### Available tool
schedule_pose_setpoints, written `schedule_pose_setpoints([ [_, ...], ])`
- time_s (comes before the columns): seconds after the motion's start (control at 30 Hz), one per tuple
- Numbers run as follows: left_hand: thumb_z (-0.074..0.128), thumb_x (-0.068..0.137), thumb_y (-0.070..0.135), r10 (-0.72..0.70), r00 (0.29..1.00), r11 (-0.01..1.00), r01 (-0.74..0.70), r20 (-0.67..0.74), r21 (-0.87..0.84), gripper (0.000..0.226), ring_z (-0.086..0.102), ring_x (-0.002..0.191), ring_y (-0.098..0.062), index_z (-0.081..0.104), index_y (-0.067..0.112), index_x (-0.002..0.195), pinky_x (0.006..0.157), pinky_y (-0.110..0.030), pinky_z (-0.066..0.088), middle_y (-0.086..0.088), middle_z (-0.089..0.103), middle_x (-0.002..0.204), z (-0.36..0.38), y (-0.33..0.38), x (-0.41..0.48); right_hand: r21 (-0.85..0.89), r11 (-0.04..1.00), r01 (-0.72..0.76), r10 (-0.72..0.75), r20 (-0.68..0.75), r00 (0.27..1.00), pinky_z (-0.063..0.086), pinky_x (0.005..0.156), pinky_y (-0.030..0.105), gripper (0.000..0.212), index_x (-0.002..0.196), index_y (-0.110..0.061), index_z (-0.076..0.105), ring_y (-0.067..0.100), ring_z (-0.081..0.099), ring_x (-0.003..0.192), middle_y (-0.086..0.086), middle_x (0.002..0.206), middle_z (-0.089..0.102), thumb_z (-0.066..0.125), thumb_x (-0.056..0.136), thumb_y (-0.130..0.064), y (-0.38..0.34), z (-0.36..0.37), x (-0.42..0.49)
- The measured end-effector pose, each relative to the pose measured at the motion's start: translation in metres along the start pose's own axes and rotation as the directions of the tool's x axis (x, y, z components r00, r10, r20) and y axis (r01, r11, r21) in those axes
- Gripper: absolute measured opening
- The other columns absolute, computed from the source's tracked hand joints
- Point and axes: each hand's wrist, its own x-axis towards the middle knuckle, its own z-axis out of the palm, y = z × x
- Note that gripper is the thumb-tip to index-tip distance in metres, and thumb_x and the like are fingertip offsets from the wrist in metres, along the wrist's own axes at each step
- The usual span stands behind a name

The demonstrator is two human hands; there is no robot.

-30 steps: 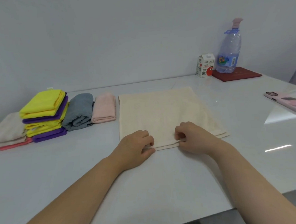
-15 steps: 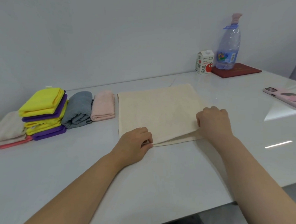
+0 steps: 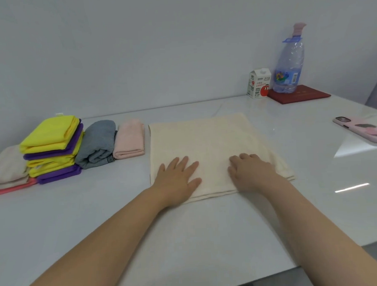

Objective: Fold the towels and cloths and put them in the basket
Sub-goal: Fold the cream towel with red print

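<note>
Now | left hand [image 3: 178, 178] and right hand [image 3: 251, 172] flat, fingers spread, pressing cream towel [image 3: 207, 142] | towel's long axis runs toward tabletop's far edge.

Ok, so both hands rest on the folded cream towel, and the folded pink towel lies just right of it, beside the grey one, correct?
Not quite. The head view shows the folded pink towel just left of the folded cream towel, not right. The rest holds: left hand and right hand rest on it, and the folded grey towel lies beside the pink one.
</note>
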Motion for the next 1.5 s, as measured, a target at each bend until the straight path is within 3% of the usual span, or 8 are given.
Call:
schedule_pose_setpoints([
  [0.13, 0.030, 0.097, 0.053, 0.052, 0.987, 0.998, -0.056, -0.155, -0.024, 0.046, 0.042, 0.122, -0.020, 0.046, 0.029, 0.133, 0.094, -0.035, 0.038, 0.001, 0.048, 0.135, -0.023, 0.011, -0.012, -0.157, 0.986, -0.050, 0.038, -0.083, 0.996, 0.035, 0.077, 0.030, 0.034, 0.116, -0.015, 0.059, 0.027, 0.056, 0.110, 0.007, 0.119, 0.060, 0.034, 0.098, -0.029, -0.010, -0.031, -0.001],
  [0.23, 0.035, 0.099, 0.037, -0.040, 0.945, 0.981, -0.025, -0.323, -0.194, 0.033, 0.056, 0.101, -0.019, 0.059, 0.026, 0.120, 0.080, -0.030, 0.041, 0.002, 0.062, 0.114, -0.047, 0.009, 0.001, -0.162, 0.986, -0.043, 0.024, -0.116, 0.993, 0.036, 0.074, 0.027, 0.023, 0.104, -0.016, 0.060, 0.027, 0.059, 0.104, 0.006, 0.113, 0.063, 0.040, 0.093, -0.017, -0.024, -0.049, 0.014],
  [0.4, 0.032, 0.100, 0.023, -0.077, 0.930, 0.988, 0.023, -0.360, -0.152, 0.042, 0.033, 0.133, -0.023, 0.039, 0.018, 0.142, 0.103, -0.037, 0.035, -0.003, 0.041, 0.144, -0.057, -0.009, 0.063, -0.110, 0.991, 0.072, -0.091, -0.174, 0.981, 0.036, 0.094, 0.038, 0.035, 0.128, -0.009, 0.043, 0.030, 0.042, 0.123, 0.011, 0.132, 0.046, 0.034, 0.096, -0.019, -0.040, -0.043, 0.080],
  [0.6, 0.015, 0.099, 0.052, -0.131, 0.987, 0.991, 0.130, -0.095, -0.020, 0.059, -0.009, 0.147, -0.022, -0.001, 0.030, 0.152, 0.117, -0.046, -0.002, 0.002, -0.008, 0.160, -0.025, -0.028, 0.118, -0.004, 0.992, 0.128, -0.128, -0.020, 0.992, 0.003, 0.115, 0.053, 0.058, 0.151, -0.026, 0.010, 0.023, 0.003, 0.147, 0.000, 0.160, 0.002, 0.016, 0.099, -0.050, -0.035, 0.009, 0.130],
  [1.17, 0.013, 0.096, 0.059, -0.319, 0.941, 0.946, 0.309, -0.114, -0.100, 0.069, -0.010, 0.147, -0.018, -0.001, 0.021, 0.153, 0.117, -0.048, -0.001, 0.001, -0.009, 0.160, -0.013, -0.061, 0.112, 0.135, 0.945, -0.298, 0.305, -0.033, 0.952, -0.002, 0.115, 0.055, 0.062, 0.152, -0.023, 0.006, 0.022, 0.000, 0.147, 0.000, 0.160, -0.002, 0.014, 0.096, -0.047, 0.071, 0.006, 0.154],
  [1.3, 0.021, 0.099, 0.045, -0.311, 0.919, 0.950, 0.302, -0.244, -0.075, 0.057, 0.004, 0.146, -0.025, 0.023, 0.017, 0.148, 0.115, -0.049, 0.009, -0.007, 0.010, 0.159, -0.014, -0.057, 0.108, 0.044, 0.927, -0.373, 0.376, -0.077, 0.924, -0.005, 0.114, 0.055, 0.058, 0.152, -0.020, 0.005, 0.028, -0.006, 0.147, 0.005, 0.160, -0.006, 0.015, 0.097, -0.037, 0.058, 0.002, 0.150],
  [1.4, 0.033, 0.094, 0.028, -0.192, 0.872, 0.962, 0.259, -0.450, 0.091, 0.035, 0.040, 0.116, -0.027, 0.052, 0.012, 0.118, 0.087, -0.037, 0.031, -0.010, 0.044, 0.128, -0.021, -0.048, 0.101, -0.051, 0.998, -0.030, 0.017, -0.237, 0.971, 0.004, 0.115, 0.052, 0.054, 0.151, -0.019, 0.012, 0.025, 0.002, 0.147, 0.006, 0.160, 0.002, 0.025, 0.100, -0.029, 0.031, -0.002, 0.141],
  [1.5, 0.034, 0.094, 0.021, -0.157, 0.886, 0.970, 0.221, -0.437, 0.100, 0.026, 0.042, 0.103, -0.026, 0.052, 0.011, 0.110, 0.074, -0.033, 0.026, -0.008, 0.046, 0.116, -0.023, -0.031, 0.094, 0.080, 0.934, 0.349, -0.340, -0.106, 0.935, 0.008, 0.116, 0.045, 0.049, 0.150, -0.024, 0.020, 0.017, 0.011, 0.146, -0.001, 0.159, 0.014, 0.028, 0.102, -0.031, 0.003, -0.002, 0.125],
])
